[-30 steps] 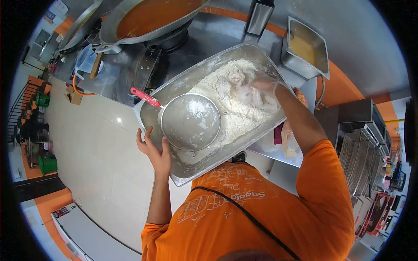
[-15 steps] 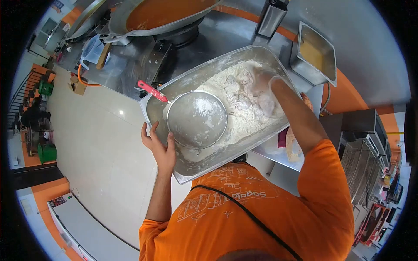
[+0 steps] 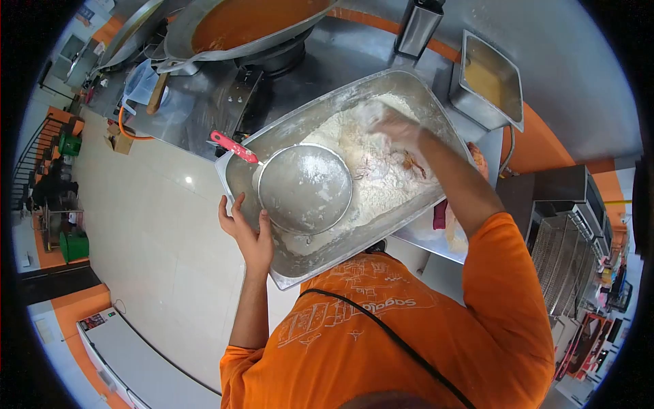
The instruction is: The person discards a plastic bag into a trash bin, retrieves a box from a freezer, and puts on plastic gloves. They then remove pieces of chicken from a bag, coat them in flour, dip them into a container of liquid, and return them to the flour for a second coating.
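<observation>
A large metal tray (image 3: 436,102) holds white flour (image 3: 334,129) with flour-coated pieces (image 3: 412,165), which look like raw meat, partly buried at its right. My right hand (image 3: 388,121), white with flour, is over the far part of the flour. Motion smears its fingers, so I cannot tell whether it grips anything. A round mesh sieve (image 3: 306,191) with a red handle (image 3: 234,146) lies in the left part of the tray. My left hand (image 3: 248,235) is at the tray's left edge, fingers spread, holding nothing.
Behind the tray, a wide pan (image 3: 259,20) of orange-brown liquid sits on a burner (image 3: 279,58). A deep metal container (image 3: 487,82) with yellowish liquid stands at back right. A wooden handle (image 3: 158,92) and clear plastic jug (image 3: 141,82) are at left.
My right hand has moved left and away from me across the flour, uncovering the pieces at the right. My left hand stays at the tray's edge.
</observation>
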A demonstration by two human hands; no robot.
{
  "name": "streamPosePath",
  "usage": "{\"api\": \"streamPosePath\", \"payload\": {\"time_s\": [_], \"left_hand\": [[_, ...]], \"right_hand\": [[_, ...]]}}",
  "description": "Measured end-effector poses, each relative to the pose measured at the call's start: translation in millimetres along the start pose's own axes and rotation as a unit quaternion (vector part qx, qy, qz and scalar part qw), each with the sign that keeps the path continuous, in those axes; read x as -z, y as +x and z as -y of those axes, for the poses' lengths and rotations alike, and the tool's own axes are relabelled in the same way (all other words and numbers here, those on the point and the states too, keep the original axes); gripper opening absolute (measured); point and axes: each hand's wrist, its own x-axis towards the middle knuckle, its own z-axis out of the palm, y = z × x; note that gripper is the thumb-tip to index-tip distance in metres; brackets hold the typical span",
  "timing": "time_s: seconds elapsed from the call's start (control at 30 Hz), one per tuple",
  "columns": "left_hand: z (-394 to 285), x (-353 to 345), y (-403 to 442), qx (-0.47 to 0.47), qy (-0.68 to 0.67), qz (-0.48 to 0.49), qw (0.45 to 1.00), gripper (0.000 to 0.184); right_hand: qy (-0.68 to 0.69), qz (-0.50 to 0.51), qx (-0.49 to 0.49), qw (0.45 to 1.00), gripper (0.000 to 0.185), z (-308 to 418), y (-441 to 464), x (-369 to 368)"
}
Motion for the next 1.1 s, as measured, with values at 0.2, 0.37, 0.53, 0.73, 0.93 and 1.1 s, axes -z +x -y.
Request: {"api": "streamPosePath", "payload": {"time_s": [0.2, 0.37, 0.53, 0.73, 0.93, 1.1], "left_hand": [[-3, 1, 0, 0.001, -0.007, -0.002, 1.0, 0.047], [-4, 0, 1, -0.001, -0.001, -0.001, 1.0, 0.046], [-4, -1, 0, -0.005, 0.012, 0.007, 1.0, 0.046], [-3, -1, 1, -0.008, -0.002, -0.003, 1.0, 0.046], [-1, -1, -1, 0.0, 0.001, -0.014, 1.0, 0.046], [-1, 0, -2, 0.009, 0.006, -0.006, 1.0, 0.046]], "right_hand": [[-0.483, -0.071, 0.018, 0.872, 0.082, -4, 17, 74], [-0.569, -0.054, -0.064, 0.818, 0.09, -16, -1, 5], [-0.521, -0.01, -0.081, 0.85, 0.083, -32, 25, -48], [-0.457, 0.07, -0.023, 0.886, 0.071, -31, 32, 27], [-0.746, 0.152, 0.092, 0.641, 0.056, 36, -54, -57], [-0.718, 0.214, 0.077, 0.657, 0.057, -2, -20, -65]]}}
